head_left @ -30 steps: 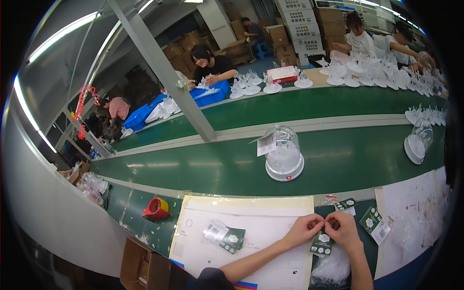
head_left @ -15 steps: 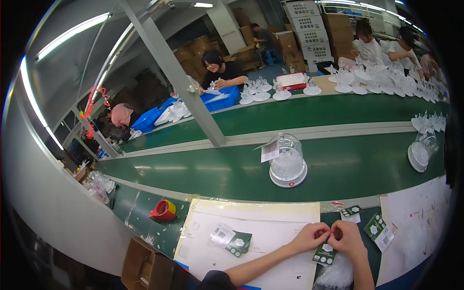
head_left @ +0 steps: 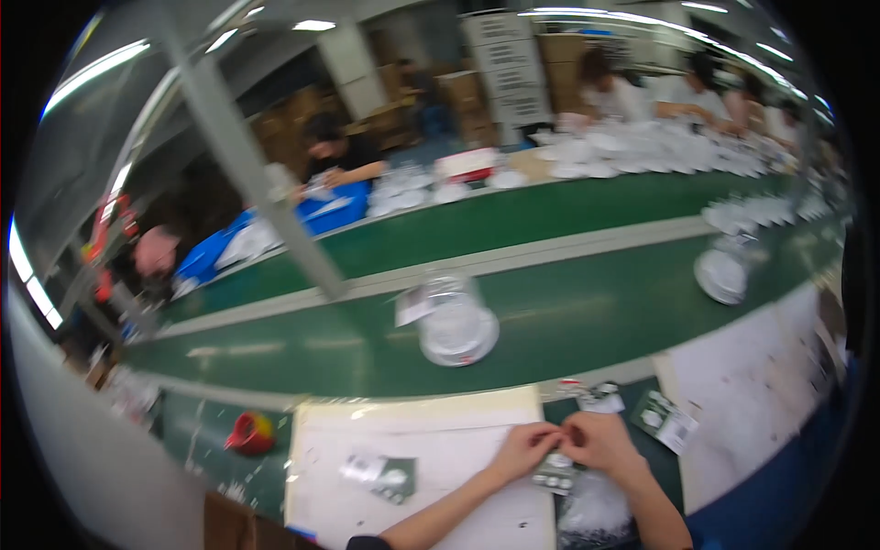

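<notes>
My left hand [head_left: 526, 453] and my right hand [head_left: 599, 442] meet fingertip to fingertip, both closed in a pinch. What lies between the fingers is too small and blurred to make out. Just below them is a green-and-white card tag [head_left: 555, 475], touching or very near the right fingers. Under the right wrist sits a clear, crinkled plastic bundle [head_left: 594, 506]. To the right on the green bench lie another green card tag with a white label [head_left: 664, 420] and a smaller card [head_left: 602, 398]. More green and white cards [head_left: 383, 475] rest on the large white sheet [head_left: 321, 431] at the left.
A red-and-yellow tape dispenser [head_left: 250, 434] is left of the sheet. Beyond the bench, clear domes on white bases [head_left: 458, 335] stand on the green conveyor [head_left: 568, 312]. Several people work across it beside blue bins [head_left: 339, 213] and white pieces. A cardboard box [head_left: 229, 522] is at lower left.
The view has swung to the right, so the whole scene sits further left and is blurred. My hands stay pinched together above the card tag.
</notes>
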Demonstrator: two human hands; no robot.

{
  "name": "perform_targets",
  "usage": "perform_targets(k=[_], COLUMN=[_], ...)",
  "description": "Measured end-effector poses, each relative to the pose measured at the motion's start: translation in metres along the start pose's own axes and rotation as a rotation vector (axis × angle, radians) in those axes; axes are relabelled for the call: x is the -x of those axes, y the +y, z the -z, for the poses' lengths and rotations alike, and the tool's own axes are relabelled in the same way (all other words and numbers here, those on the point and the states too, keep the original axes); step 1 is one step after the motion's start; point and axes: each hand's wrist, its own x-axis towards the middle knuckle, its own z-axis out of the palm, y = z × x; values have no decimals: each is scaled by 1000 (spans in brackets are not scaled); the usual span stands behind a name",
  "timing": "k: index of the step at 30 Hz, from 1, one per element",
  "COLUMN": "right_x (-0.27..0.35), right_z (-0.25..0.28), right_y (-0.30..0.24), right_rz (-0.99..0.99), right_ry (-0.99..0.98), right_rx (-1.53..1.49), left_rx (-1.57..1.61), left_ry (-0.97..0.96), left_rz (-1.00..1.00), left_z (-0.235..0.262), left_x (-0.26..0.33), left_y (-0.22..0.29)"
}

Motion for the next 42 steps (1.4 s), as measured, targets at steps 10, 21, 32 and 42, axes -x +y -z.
perform_targets(k=[10, 21, 32, 42], right_x=[-2, -2, -9, -11], right_z=[5, -12, 16, -1], right_y=[0, -2, 3, -3], right_rz=[-50, -12, -39, -139], right_ry=[-48, 83, 63, -19], right_rx=[-134, -215, -165, -364], left_rx=[-28, 201, 212, 313], left_ry=[32, 96, 36, 60], left_rz=[105, 56, 66, 101], left_z=[7, 8, 6, 12], left_x=[-5, 10, -13, 4], left_y=[10, 17, 16, 5])
